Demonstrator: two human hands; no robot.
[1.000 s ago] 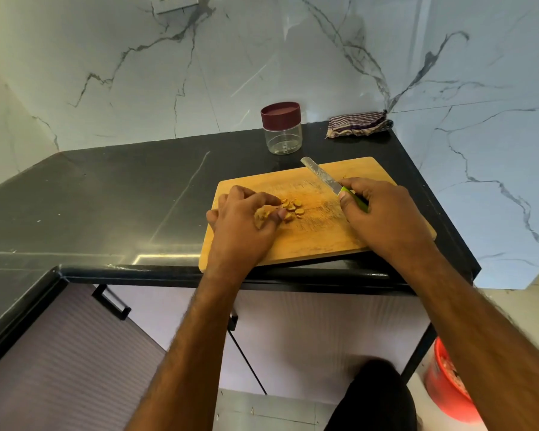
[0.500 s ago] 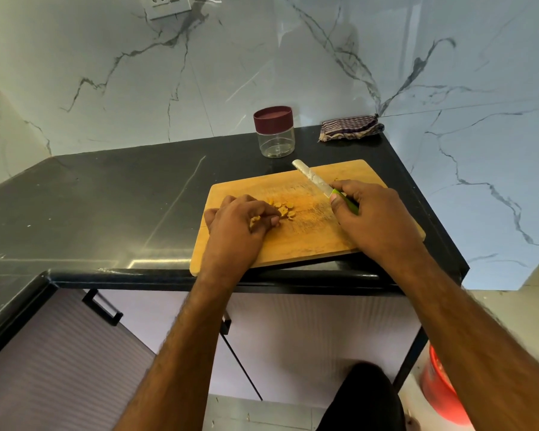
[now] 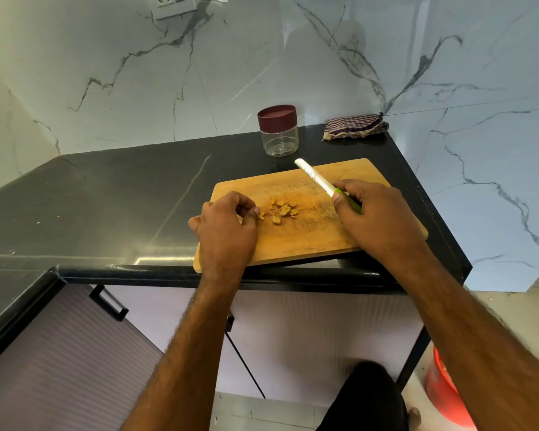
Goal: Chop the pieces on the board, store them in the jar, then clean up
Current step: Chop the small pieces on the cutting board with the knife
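Left hand point(image 3: 227, 227) curled at board's point(image 3: 308, 241) left edge, contents unclear. Right hand point(image 3: 377, 219) grips knife point(image 3: 316, 177), blade pointing up-left. Pieces point(image 3: 282, 210) lie mid-board on desk point(image 3: 106, 197).

Cutting board point(image 3: 308, 241) on countertop point(image 3: 106, 194) at its front right edge; cut pieces point(image 3: 280, 210) left of board centre. Jar point(image 3: 278, 130) behind board near wall; folded cloth point(image 3: 353, 127) right of jar, in the corner.
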